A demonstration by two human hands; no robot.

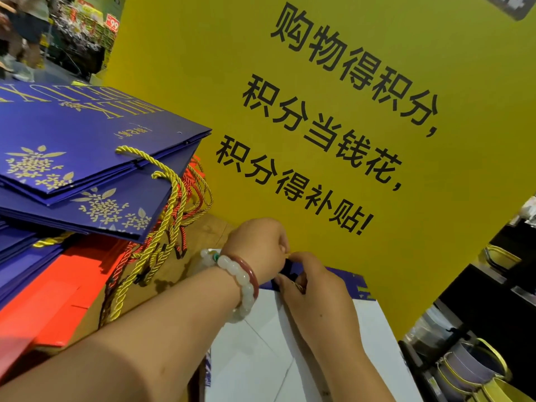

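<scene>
2 hands are working at the top rim of 1 flat paper bag point(261, 343).
The left hand point(258, 245), wearing 2 bracelets point(246, 282), and the right hand point(313, 282) are both pinching the bag's dark purple rim; the bag is lying flat below 1 yellow sign point(319, 111), right of 1 stack of purple bags point(72, 140).

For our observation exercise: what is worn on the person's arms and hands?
No sleeves are in view. The left hand has at its wrist a bracelet of milky-white beads and a thin red bangle. The right hand has no bracelet.
</scene>
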